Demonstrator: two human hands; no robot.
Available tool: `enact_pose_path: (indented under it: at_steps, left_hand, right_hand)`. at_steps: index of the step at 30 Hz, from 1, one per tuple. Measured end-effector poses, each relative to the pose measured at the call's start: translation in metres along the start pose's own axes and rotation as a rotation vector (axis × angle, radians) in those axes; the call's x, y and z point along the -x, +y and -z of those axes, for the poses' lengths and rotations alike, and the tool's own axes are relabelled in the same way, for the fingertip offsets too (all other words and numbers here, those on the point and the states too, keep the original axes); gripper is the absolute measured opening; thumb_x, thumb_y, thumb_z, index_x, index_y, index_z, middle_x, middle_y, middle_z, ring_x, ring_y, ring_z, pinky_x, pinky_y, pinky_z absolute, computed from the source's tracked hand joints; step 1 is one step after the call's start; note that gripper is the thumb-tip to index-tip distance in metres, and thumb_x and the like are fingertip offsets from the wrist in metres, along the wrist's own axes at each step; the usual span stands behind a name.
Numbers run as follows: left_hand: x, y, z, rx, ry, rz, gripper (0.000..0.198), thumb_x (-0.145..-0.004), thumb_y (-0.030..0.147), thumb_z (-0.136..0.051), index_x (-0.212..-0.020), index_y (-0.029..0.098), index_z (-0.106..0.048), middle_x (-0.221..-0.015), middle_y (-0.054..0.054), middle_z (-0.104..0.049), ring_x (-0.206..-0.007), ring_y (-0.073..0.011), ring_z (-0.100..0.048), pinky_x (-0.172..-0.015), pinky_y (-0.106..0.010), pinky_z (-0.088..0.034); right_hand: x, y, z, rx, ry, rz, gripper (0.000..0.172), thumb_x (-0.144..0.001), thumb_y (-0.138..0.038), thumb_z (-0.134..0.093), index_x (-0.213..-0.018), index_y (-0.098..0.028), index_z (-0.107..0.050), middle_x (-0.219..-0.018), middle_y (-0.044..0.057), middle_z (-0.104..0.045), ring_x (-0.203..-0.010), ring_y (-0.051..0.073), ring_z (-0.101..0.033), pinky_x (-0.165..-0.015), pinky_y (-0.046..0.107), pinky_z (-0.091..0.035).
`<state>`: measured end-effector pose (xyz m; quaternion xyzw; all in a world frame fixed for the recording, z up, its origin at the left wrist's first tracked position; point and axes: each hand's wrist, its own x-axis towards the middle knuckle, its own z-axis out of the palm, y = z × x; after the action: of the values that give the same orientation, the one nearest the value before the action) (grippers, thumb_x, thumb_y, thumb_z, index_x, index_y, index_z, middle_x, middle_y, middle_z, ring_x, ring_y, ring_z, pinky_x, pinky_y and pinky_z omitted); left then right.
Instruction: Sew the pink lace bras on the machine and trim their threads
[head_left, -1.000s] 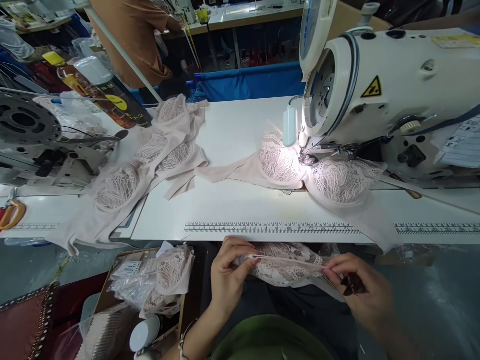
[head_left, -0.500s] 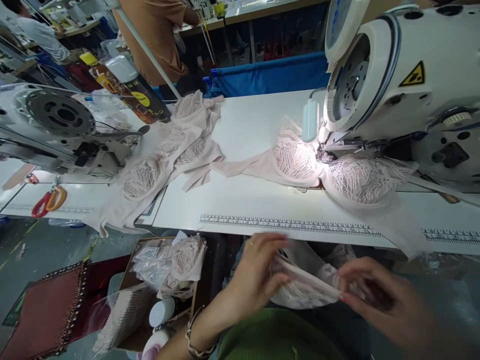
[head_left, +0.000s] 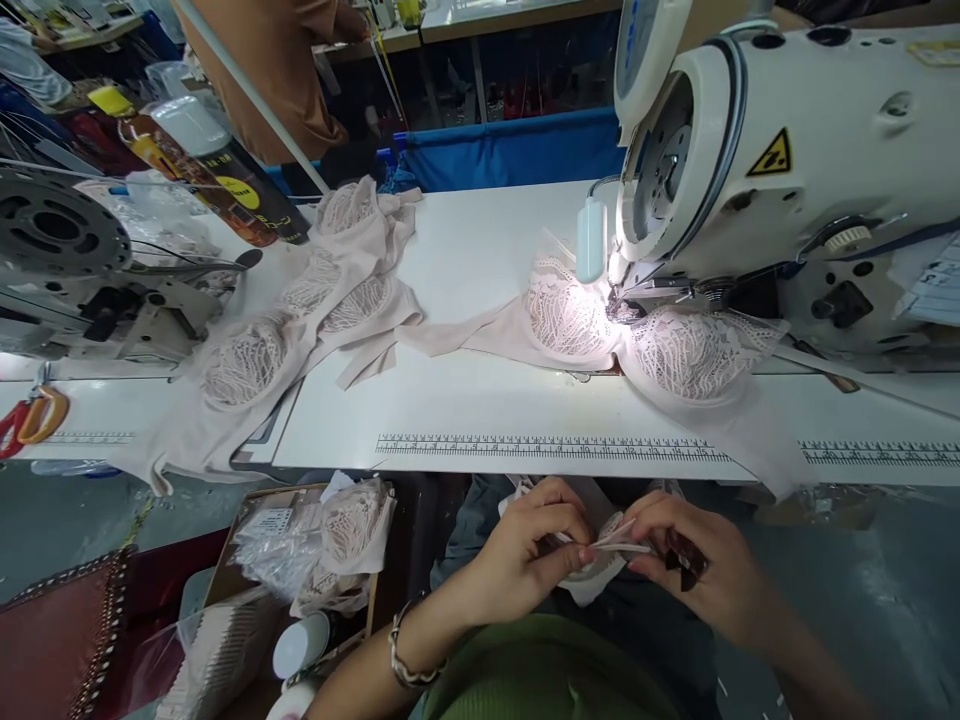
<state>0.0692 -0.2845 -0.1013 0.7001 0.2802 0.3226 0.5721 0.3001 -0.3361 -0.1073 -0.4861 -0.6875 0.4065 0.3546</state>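
Note:
Below the table's front edge, my left hand (head_left: 536, 545) and my right hand (head_left: 694, 565) pinch a small pale lace piece (head_left: 600, 560) between their fingertips, close together over my lap. My right hand also keeps a small dark object (head_left: 681, 562) in its palm; I cannot make out what it is. On the white table (head_left: 465, 400) a pale lace bra (head_left: 637, 345) lies under the needle of the white sewing machine (head_left: 787, 170), lit by its lamp.
A pile of several pale lace bras (head_left: 300, 320) lies on the table's left. A cardboard box (head_left: 300, 560) with lace pieces and plastic bags stands at lower left. Scissors (head_left: 30, 420) lie far left by another machine (head_left: 82, 270). A person in a brown top (head_left: 277, 70) stands behind.
My hands have come together, bunching the lace piece that was stretched between them into a small wad at my fingertips. The view has swung back slightly.

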Motion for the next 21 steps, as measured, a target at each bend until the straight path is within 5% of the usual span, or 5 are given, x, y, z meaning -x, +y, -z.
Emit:
enact_pose_path:
  at_steps: [3, 9, 21]
  left_hand:
    - [-0.001, -0.001, 0.000, 0.010, 0.009, 0.022, 0.029, -0.097, 0.034, -0.058, -0.073, 0.017, -0.062, -0.085, -0.008, -0.060, -0.082, -0.0179, -0.060, -0.072, -0.029, -0.052]
    - [0.000, 0.001, -0.001, 0.077, 0.013, 0.034, 0.021, -0.096, 0.024, -0.059, -0.075, 0.017, -0.058, -0.092, -0.009, -0.070, -0.084, -0.0173, -0.065, -0.076, -0.028, -0.050]
    - [0.004, 0.000, -0.006, 0.084, 0.033, 0.146, 0.022, -0.093, 0.021, -0.055, -0.072, 0.018, -0.049, -0.084, -0.005, -0.068, -0.073, -0.0134, -0.059, -0.067, -0.023, -0.043]
  right_hand:
    - [-0.003, -0.001, 0.000, -0.012, 0.001, 0.013, 0.004, -0.093, -0.024, -0.064, -0.089, -0.025, -0.064, -0.090, 0.005, -0.071, -0.080, 0.019, -0.070, -0.062, 0.026, -0.055]
    - [-0.007, -0.010, -0.001, -0.107, 0.127, -0.018, 0.021, -0.098, -0.027, -0.057, -0.079, -0.023, -0.064, -0.082, 0.003, -0.071, -0.046, 0.009, -0.051, -0.044, 0.022, -0.045]
    - [-0.005, -0.013, -0.016, -0.236, 0.320, -0.078, 0.017, -0.094, -0.027, -0.065, -0.081, -0.024, -0.054, -0.075, 0.001, -0.064, -0.061, 0.014, -0.063, -0.050, 0.021, -0.050]
